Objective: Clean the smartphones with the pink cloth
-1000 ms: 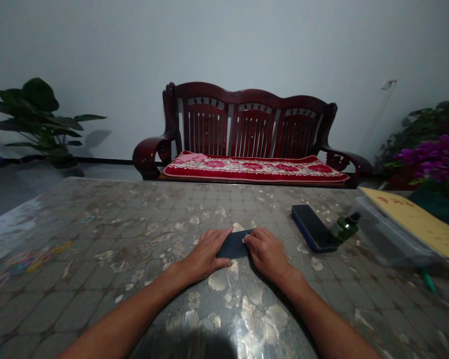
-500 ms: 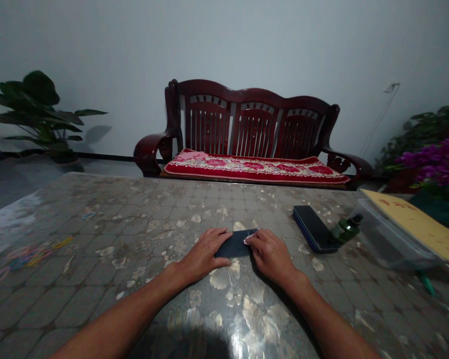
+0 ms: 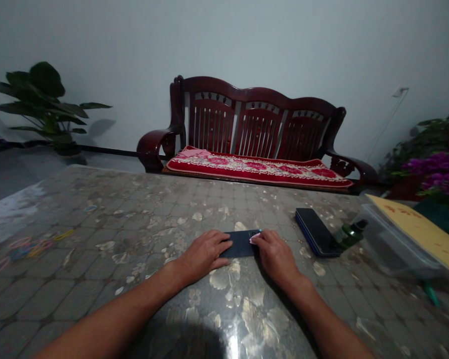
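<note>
A dark, flat, rectangular phone (image 3: 240,244) lies on the table in front of me, its right corner partly hidden. My left hand (image 3: 206,253) grips its left end, fingers on top and the thumb along the near edge. At the other end, my right hand (image 3: 277,253) pinches a small piece of whitish-pink tissue (image 3: 253,239) and presses it against the phone's surface. The fingertips cover part of the tissue.
To the right are a black-topped, blue-sided rectangular item (image 3: 317,232), a green bottle (image 3: 350,234) and a clear plastic box (image 3: 387,257) under a yellow sheet (image 3: 419,229). Colourful rubber bands (image 3: 33,247) lie at left. Behind the patterned table (image 3: 134,214) stands a wooden bench (image 3: 260,122).
My right hand has shifted slightly right with the tissue, toward the phone's right end. My left hand has slid a little left, fingers closer together. The whole view has tilted slightly.
</note>
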`<action>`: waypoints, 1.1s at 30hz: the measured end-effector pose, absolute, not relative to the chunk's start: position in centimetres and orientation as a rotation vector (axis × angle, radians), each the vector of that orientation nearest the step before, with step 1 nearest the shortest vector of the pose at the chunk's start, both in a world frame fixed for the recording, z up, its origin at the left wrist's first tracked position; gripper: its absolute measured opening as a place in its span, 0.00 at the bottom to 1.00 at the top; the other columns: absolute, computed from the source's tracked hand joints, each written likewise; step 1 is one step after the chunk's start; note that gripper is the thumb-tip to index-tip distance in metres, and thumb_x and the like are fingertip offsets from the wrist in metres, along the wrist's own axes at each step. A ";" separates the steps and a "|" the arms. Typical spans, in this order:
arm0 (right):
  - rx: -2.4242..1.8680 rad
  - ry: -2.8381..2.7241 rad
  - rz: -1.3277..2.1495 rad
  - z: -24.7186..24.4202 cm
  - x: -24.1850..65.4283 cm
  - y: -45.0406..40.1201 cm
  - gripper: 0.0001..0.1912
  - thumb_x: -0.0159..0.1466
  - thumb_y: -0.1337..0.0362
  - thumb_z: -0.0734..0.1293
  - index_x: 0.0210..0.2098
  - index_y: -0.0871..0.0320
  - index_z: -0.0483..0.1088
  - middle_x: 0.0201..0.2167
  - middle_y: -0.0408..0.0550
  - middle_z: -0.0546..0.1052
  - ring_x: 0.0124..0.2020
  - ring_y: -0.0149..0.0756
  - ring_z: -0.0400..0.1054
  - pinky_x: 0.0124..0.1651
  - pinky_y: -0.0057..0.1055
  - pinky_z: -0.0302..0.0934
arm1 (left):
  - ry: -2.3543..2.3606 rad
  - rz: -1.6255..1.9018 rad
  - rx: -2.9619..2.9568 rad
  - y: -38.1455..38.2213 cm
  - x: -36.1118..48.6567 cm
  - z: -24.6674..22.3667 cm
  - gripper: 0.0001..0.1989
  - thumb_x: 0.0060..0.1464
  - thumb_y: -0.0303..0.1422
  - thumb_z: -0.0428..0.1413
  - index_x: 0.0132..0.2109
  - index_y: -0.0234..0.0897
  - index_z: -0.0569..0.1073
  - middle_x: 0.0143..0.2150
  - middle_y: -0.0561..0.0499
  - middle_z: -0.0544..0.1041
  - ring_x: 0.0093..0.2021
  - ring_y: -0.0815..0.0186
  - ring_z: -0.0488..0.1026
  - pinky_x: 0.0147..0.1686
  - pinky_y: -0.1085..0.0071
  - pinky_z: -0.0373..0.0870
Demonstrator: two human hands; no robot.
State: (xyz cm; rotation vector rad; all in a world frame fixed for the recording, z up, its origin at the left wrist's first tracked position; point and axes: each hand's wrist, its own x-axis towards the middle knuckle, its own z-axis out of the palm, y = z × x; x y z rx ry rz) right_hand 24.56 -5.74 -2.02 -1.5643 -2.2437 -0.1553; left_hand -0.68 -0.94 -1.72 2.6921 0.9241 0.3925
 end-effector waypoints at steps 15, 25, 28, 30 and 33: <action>-1.705 -2.272 -0.150 -1.2 25.0 -5.9 0.17 0.67 0.75 0.62 0.46 0.54 0.78 0.42 0.51 0.78 0.44 0.42 0.71 0.44 0.33 0.64 | 0.883 0.457 2.752 -0.9 -0.7 -1.9 0.18 0.61 0.38 0.60 0.56 0.40 0.76 0.57 0.42 0.76 0.57 0.52 0.72 0.58 0.56 0.68; -1.499 -2.337 -0.059 -1.8 23.8 -6.1 0.18 0.67 0.75 0.61 0.49 0.55 0.77 0.44 0.51 0.77 0.45 0.40 0.69 0.46 0.32 0.64 | 0.857 0.534 2.843 -0.9 -0.8 -2.4 0.16 0.60 0.37 0.61 0.54 0.38 0.76 0.55 0.43 0.78 0.54 0.55 0.74 0.55 0.58 0.71; -1.595 -2.269 -0.051 -1.8 24.9 -5.7 0.18 0.66 0.76 0.61 0.48 0.55 0.77 0.43 0.50 0.77 0.46 0.40 0.69 0.46 0.31 0.64 | 0.863 0.519 2.852 -0.8 -0.8 -2.4 0.17 0.60 0.37 0.61 0.54 0.38 0.76 0.55 0.43 0.78 0.54 0.55 0.74 0.54 0.58 0.71; -1.693 -2.207 -0.063 -1.8 25.9 -5.3 0.18 0.66 0.77 0.61 0.46 0.55 0.78 0.42 0.50 0.77 0.46 0.40 0.69 0.46 0.30 0.63 | 0.862 0.519 2.854 -0.7 -0.8 -2.5 0.17 0.60 0.37 0.61 0.54 0.39 0.76 0.55 0.43 0.78 0.54 0.55 0.73 0.54 0.59 0.70; -1.811 -2.106 -0.121 -1.6 27.2 -4.7 0.16 0.66 0.76 0.62 0.43 0.56 0.79 0.38 0.51 0.76 0.44 0.40 0.69 0.45 0.30 0.61 | 0.852 0.519 2.852 -0.6 -0.8 -2.7 0.17 0.60 0.38 0.61 0.54 0.39 0.76 0.56 0.43 0.78 0.54 0.55 0.74 0.54 0.59 0.70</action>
